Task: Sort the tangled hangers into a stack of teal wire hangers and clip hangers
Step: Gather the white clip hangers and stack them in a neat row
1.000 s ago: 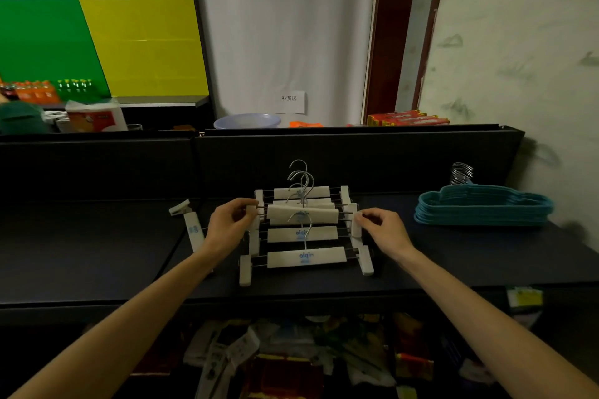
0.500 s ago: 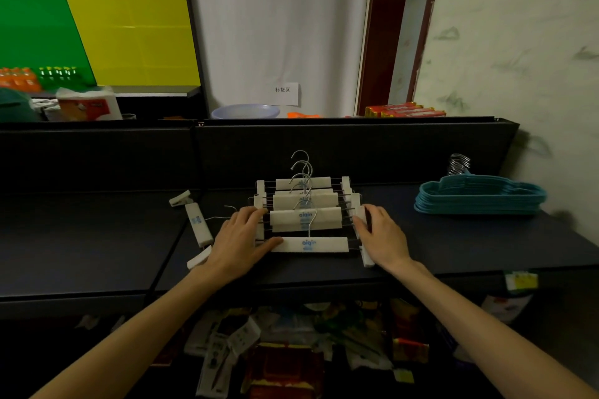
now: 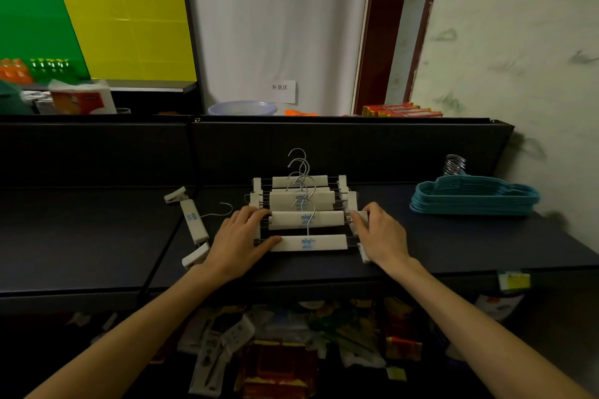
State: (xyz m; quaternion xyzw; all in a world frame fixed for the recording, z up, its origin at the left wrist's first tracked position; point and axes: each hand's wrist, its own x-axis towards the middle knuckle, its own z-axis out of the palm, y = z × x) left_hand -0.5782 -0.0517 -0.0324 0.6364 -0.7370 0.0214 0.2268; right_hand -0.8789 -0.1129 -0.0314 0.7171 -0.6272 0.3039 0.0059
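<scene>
Both hands, left hand (image 3: pixel 238 238) & right hand (image 3: pixel 381 233), fingers flat, unclenched, pressing white blocky clip hangers (image 3: pixel 308 219) w/ wire hooks.

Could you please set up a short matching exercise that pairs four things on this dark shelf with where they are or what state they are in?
Things:
1. teal wire hangers
2. lone clip hanger
3. left hand
4. right hand

Descriptions:
A. lies angled, left of the clip hanger pile
B. rests on the pile's right-end clips
C. neat stack at the shelf's right end
D. flat on the pile's left end, thumb along the nearest bar

Pairs: 1-C, 2-A, 3-D, 4-B
</scene>
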